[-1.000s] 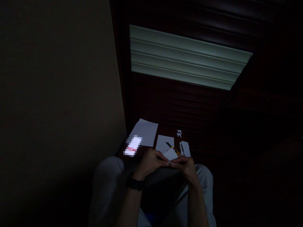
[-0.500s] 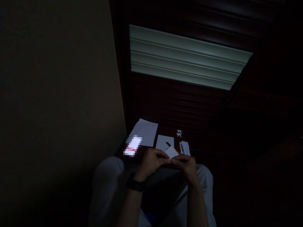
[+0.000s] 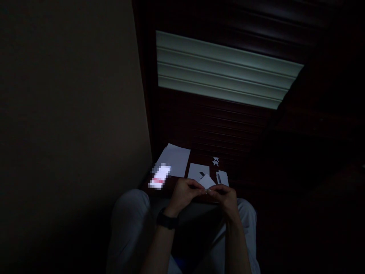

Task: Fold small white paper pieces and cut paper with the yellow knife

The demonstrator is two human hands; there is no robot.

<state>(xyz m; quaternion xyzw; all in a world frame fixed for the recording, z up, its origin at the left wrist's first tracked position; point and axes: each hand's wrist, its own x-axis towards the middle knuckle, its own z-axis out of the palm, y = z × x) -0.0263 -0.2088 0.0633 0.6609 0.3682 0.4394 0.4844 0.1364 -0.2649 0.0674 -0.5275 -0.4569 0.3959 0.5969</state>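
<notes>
The scene is very dark. Both my hands meet over my lap and pinch a small white piece of paper (image 3: pixel 207 182) between their fingertips. My left hand (image 3: pixel 184 193), with a dark watch (image 3: pixel 167 220) on its wrist, holds the paper's left edge. My right hand (image 3: pixel 225 196) grips the right edge. Just beyond the held paper lie a small white sheet (image 3: pixel 196 171) with a dark tool partly hidden on it, and a narrow paper strip (image 3: pixel 222 177).
A larger white sheet (image 3: pixel 175 160) lies at the left on the dark wooden floor. A blurred bright card (image 3: pixel 159 177) rests near it. Tiny folded paper bits (image 3: pixel 216 161) sit further off. A pale wall (image 3: pixel 71 114) rises on the left; light stripes (image 3: pixel 225 70) fall across the floor ahead.
My hands have lifted slightly and moved forward, and the small paper now sits a little higher and more folded between my fingertips.
</notes>
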